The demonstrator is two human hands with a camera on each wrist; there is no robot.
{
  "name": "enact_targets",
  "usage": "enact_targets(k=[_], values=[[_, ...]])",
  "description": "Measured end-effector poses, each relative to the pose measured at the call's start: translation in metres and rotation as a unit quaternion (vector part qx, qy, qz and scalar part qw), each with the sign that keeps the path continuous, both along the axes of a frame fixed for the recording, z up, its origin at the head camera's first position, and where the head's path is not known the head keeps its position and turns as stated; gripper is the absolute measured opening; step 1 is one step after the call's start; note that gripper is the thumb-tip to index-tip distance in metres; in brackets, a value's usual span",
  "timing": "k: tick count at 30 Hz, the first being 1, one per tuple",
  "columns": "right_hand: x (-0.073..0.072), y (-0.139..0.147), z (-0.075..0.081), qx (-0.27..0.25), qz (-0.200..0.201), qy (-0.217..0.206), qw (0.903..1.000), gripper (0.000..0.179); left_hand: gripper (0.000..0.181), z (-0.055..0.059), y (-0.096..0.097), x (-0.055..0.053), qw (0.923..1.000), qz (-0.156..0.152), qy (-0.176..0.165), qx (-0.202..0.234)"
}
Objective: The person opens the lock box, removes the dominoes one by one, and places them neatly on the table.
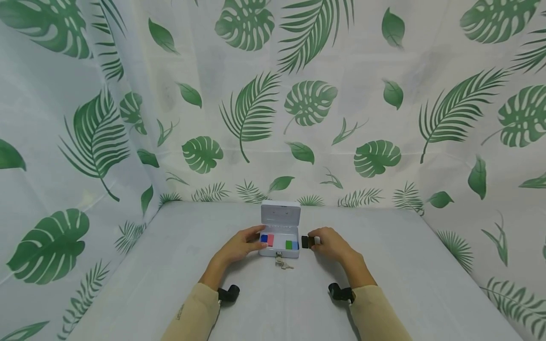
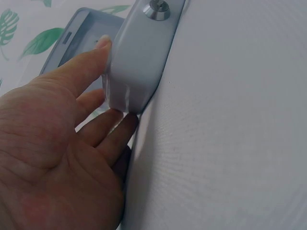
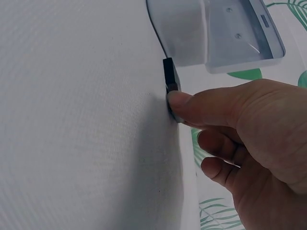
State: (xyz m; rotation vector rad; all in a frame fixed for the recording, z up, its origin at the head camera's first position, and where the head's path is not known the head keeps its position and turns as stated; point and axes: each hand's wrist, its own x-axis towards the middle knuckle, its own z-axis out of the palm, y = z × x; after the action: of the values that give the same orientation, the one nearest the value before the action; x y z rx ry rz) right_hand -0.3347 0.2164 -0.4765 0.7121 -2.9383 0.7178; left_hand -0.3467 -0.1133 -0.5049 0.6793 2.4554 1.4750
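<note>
A small white metal cash box stands on the table with its lid raised. Inside, a blue block and a pink block lie at the left, a green block and a light blue block at the right. My left hand grips the box's left end, thumb at the rim and fingers along the side. Just right of the box, my right hand pinches a small row of blocks: black, brown and white, low at the tabletop.
A key ring with keys hangs from the lock at the box's front and lies on the white tabletop. Behind the table hangs a leaf-patterned curtain, which also closes off both sides.
</note>
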Motion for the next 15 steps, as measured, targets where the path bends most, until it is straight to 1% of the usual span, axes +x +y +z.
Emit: enact_targets(k=[4, 10, 15], values=[[-0.0016, -0.0004, -0.0006, 0.001, 0.001, -0.001, 1.0, 0.017, 0.069, 0.0005, 0.0004, -0.0002, 1.0, 0.0, 0.0, -0.001], [-0.0042, 0.0007, -0.0028, 0.008, -0.002, 0.006, 0.9999, 0.021, 0.07, 0.0022, 0.0001, 0.0013, 1.0, -0.001, -0.004, -0.002], [-0.0062, 0.0003, -0.0051, 0.012, -0.009, 0.01, 0.9998, 0.019, 0.07, 0.0021, 0.0001, 0.001, 1.0, -0.004, -0.003, 0.001]])
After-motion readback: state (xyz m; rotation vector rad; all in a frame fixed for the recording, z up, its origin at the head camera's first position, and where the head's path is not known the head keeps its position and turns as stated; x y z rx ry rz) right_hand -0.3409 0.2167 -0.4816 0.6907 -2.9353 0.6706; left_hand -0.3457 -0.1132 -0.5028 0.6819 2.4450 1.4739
